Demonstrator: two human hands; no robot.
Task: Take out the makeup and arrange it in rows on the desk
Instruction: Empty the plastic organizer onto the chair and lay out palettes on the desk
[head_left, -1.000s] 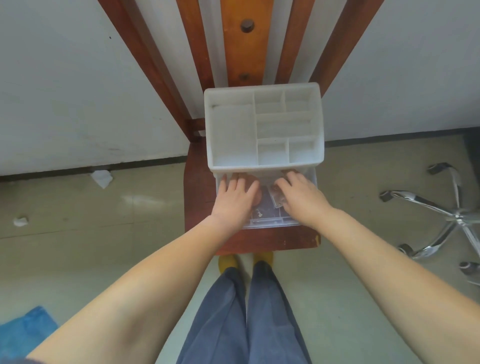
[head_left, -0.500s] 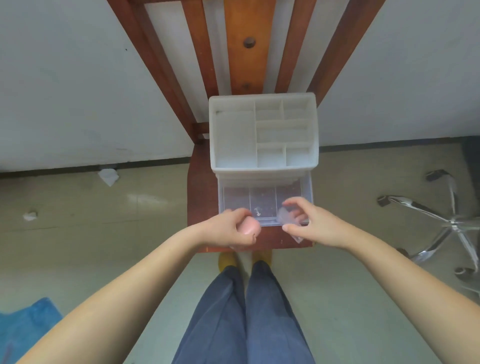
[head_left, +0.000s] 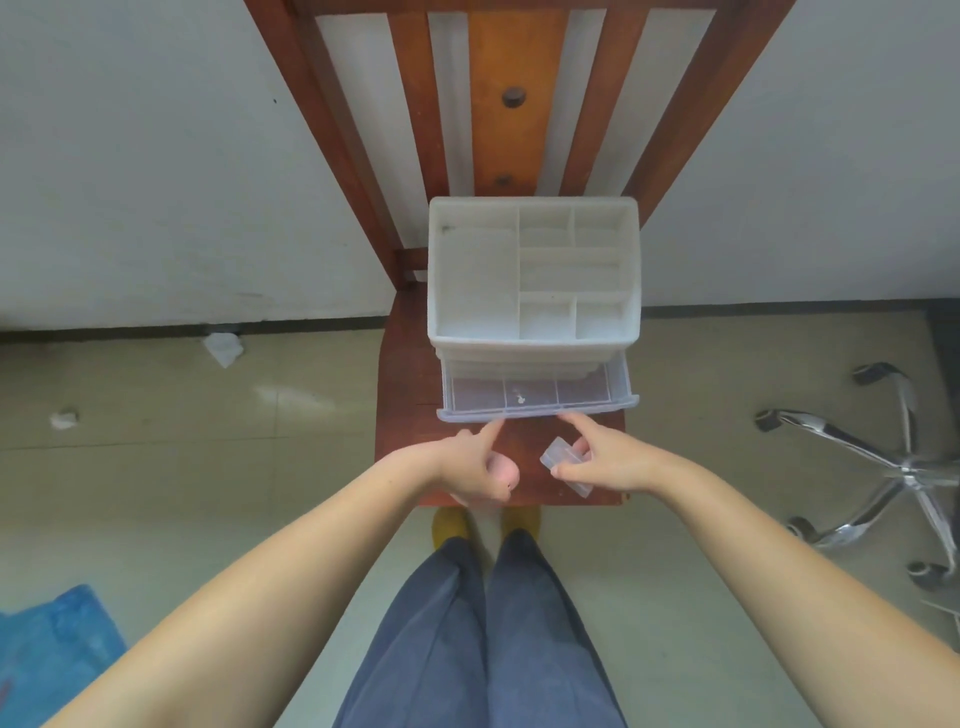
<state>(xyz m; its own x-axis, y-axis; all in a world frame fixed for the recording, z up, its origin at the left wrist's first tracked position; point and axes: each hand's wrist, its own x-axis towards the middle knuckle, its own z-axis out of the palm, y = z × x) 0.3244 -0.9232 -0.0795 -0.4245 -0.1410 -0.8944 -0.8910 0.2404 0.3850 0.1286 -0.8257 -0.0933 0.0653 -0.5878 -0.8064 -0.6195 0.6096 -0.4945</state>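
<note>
Moved: both your hands have come back out of the drawer (head_left: 537, 392) since a second ago, each carrying an item; index fingertips now sit at the drawer's front lip.
Left hand: your left hand (head_left: 475, 467) has its fingers curled round a pink rounded makeup piece (head_left: 504, 470), index finger straight out to the drawer edge.
Right hand: your right hand (head_left: 605, 462) pinches a small clear plastic case (head_left: 563, 465) between thumb and fingers, index finger also pointing at the drawer edge.
Drawer: clear, three compartments, pulled out from the white organizer (head_left: 532, 273). Only a small white speck shows in the middle compartment; can't tell what it is.
Organizer top: compartments show nothing I can make out.
Progress: my read is early-to-mid. Two items are out and in hand, nothing laid in rows yet. No bench in view, so you must carry them to it.
Next: looks like you're set to push the drawer shut with the index fingers, then turn away.
Surroundings: organizer sits on a wooden chair (head_left: 511, 104) against the wall; office chair base (head_left: 878, 467) on the floor to the right, blue cloth (head_left: 47, 644) lower left, paper scraps (head_left: 223, 348) near the wall.
In the way: nothing between hands and drawer; chair base is the trip risk if you turn right.
</note>
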